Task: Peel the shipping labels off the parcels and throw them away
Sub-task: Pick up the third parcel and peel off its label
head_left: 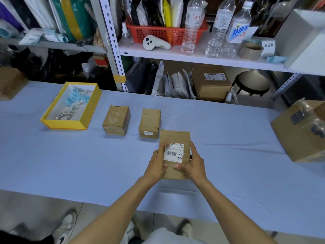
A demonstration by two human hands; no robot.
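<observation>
I hold a small brown cardboard parcel [175, 138] above the blue table with both hands. My left hand [157, 165] grips its left side and my right hand [193, 163] grips its right side, thumbs on the top face. A white shipping label [174, 153] with a barcode is stuck on that face, its top edge slightly lifted. Two more brown parcels stand behind it: one [116, 120] with a bare scuffed top, another [149, 123] with a small white sticker on its front. A yellow-rimmed tray [52, 120] at the left holds crumpled label scraps.
The blue-covered table [228, 147] runs across the view. A large cardboard box [302, 131] sits at its right edge, another [10, 81] at the far left. A shelf behind carries bottles, an orange basket and a tape roll. Feet and floor lie below the table's near edge.
</observation>
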